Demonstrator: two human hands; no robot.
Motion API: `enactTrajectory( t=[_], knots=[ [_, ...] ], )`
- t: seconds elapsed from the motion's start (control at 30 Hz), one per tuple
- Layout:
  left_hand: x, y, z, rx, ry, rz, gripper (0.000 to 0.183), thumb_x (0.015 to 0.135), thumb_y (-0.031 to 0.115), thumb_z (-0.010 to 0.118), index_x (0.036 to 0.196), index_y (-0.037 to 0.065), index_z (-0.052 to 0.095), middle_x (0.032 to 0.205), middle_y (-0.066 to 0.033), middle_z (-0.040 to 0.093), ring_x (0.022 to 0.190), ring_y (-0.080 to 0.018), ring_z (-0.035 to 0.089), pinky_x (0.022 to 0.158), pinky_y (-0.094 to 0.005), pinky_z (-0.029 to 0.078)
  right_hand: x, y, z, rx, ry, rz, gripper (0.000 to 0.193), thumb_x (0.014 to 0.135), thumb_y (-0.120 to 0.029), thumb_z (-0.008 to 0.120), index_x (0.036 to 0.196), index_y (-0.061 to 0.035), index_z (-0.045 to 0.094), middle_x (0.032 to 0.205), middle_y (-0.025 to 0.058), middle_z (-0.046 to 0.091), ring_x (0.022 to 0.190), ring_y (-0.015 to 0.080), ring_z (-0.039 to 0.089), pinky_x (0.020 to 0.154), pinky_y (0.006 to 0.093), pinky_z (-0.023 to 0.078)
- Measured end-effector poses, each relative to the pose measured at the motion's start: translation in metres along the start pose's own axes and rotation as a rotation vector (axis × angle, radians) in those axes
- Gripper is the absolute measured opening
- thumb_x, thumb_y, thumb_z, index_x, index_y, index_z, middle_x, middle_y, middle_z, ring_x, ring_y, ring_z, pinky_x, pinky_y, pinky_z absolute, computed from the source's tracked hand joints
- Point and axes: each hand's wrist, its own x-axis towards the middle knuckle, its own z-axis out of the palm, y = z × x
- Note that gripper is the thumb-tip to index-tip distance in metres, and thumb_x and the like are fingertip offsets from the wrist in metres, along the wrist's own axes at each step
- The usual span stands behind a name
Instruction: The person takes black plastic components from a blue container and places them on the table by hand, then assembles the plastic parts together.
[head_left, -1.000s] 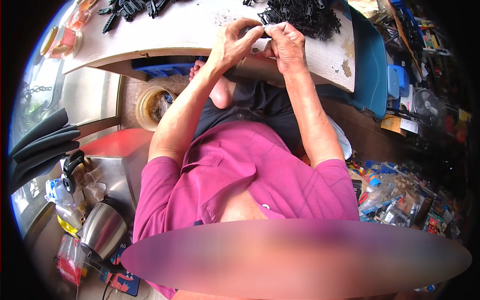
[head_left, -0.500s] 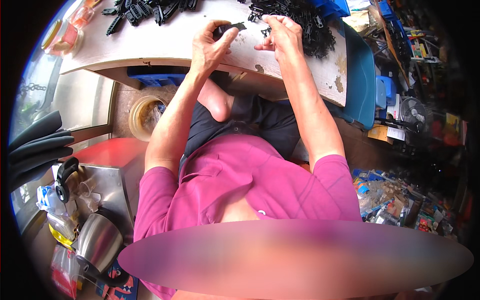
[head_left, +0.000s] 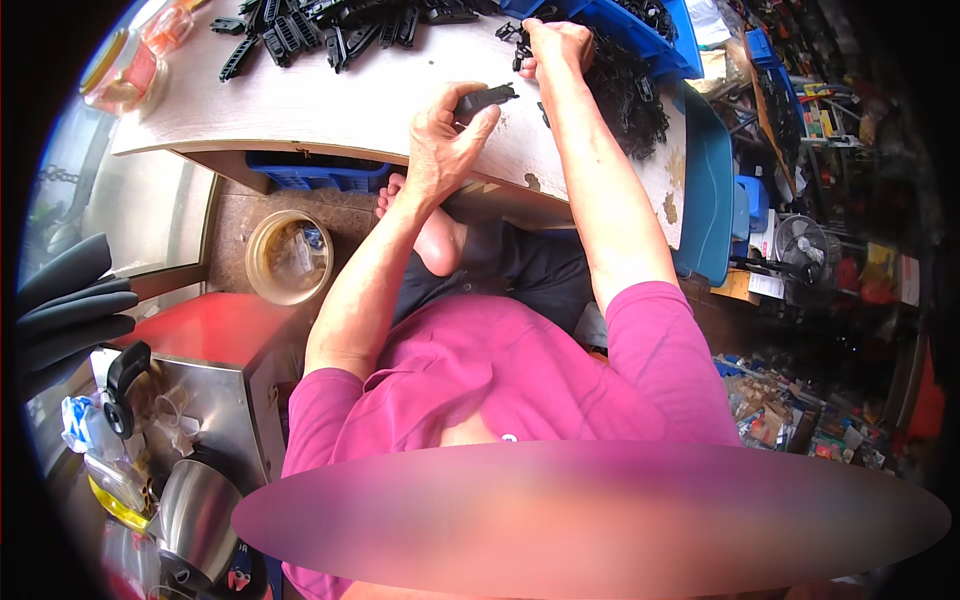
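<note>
My left hand [head_left: 447, 145] is closed around a long black plastic part [head_left: 486, 101], held above the table's near half. Farther off and to the right, my right hand [head_left: 558, 48] has its fingers pinched at a cluster of small black plastic clips [head_left: 514, 42]. Whether it grips one or several of them is hard to make out. Under and beside my right wrist spreads a heap of small black plastic pieces [head_left: 625, 110]. More long ribbed black parts [head_left: 290, 38] lie in a loose pile at the table's far left.
The pale worn table [head_left: 350, 110] has a blue crate [head_left: 660, 45] at its far right and jars [head_left: 125, 75] at its left end. A teal bin [head_left: 706, 190] stands off the right edge. Below are a round bucket [head_left: 290, 258] and a steel kettle [head_left: 200, 510].
The right hand has reached farther away, to the clips by the blue crate. My left hand still holds the long black part, now a little lower and farther right. The whole view has shifted slightly.
</note>
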Motion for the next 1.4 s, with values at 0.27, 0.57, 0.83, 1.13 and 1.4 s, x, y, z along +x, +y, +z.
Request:
enactTrajectory(
  t=[0.27, 0.57, 0.83, 1.13, 1.4],
  knots=[
    [-0.001, 0.005, 0.000, 0.053, -0.024, 0.008, 0.031, 0.086, 0.012, 0.074, 0.114, 0.002, 0.064, 0.082, -0.0021, 0.064, 0.067, -0.0061, 0.057, 0.060, -0.0216, 0.049, 0.001, 0.000, 0.010, -0.156, -0.041, 0.056, 0.023, 0.081, -0.020, 0.078, 0.092, -0.0019, 0.070, 0.060, 0.0083, 0.063, 0.043, 0.0140, 0.058, 0.042, 0.0290, 0.054],
    [0.000, 0.006, 0.000, 0.047, -0.003, 0.006, 0.031, 0.084, 0.013, 0.075, 0.112, 0.003, 0.065, 0.077, -0.0044, 0.065, 0.066, -0.0091, 0.059, 0.062, -0.0252, 0.049, 0.033, 0.030, 0.018, -0.079, -0.046, 0.037, 0.021, 0.078, -0.015, 0.079, 0.093, -0.0042, 0.070, 0.071, 0.0065, 0.066, 0.043, 0.0132, 0.056, 0.040, 0.0327, 0.055],
    [-0.001, 0.007, -0.001, 0.062, -0.008, -0.013, 0.031, 0.084, 0.013, 0.075, 0.111, 0.003, 0.065, 0.078, -0.0052, 0.066, 0.067, -0.0100, 0.061, 0.064, -0.0258, 0.050, 0.033, 0.027, 0.021, -0.091, -0.081, -0.007, 0.021, 0.077, -0.016, 0.079, 0.093, -0.0044, 0.071, 0.067, 0.0047, 0.064, 0.042, 0.0120, 0.054, 0.039, 0.0315, 0.054],
    [-0.002, 0.006, -0.001, 0.072, -0.011, 0.010, 0.031, 0.083, 0.013, 0.075, 0.111, 0.003, 0.065, 0.079, -0.0063, 0.066, 0.067, -0.0115, 0.062, 0.064, -0.0269, 0.051, 0.031, 0.017, 0.030, -0.491, -0.093, -0.096, 0.021, 0.081, -0.028, 0.075, 0.098, -0.0149, 0.076, 0.069, 0.0035, 0.070, 0.044, 0.0140, 0.062, 0.049, 0.0281, 0.055],
    [-0.002, 0.007, -0.001, 0.066, -0.011, 0.005, 0.030, 0.084, 0.013, 0.075, 0.111, 0.003, 0.065, 0.078, -0.0064, 0.066, 0.068, -0.0119, 0.062, 0.064, -0.0267, 0.051, 0.034, 0.019, 0.032, -0.524, -0.090, -0.077, 0.022, 0.081, -0.025, 0.071, 0.099, -0.0132, 0.076, 0.071, 0.0054, 0.071, 0.047, 0.0157, 0.064, 0.054, 0.0290, 0.057]
  ],
)
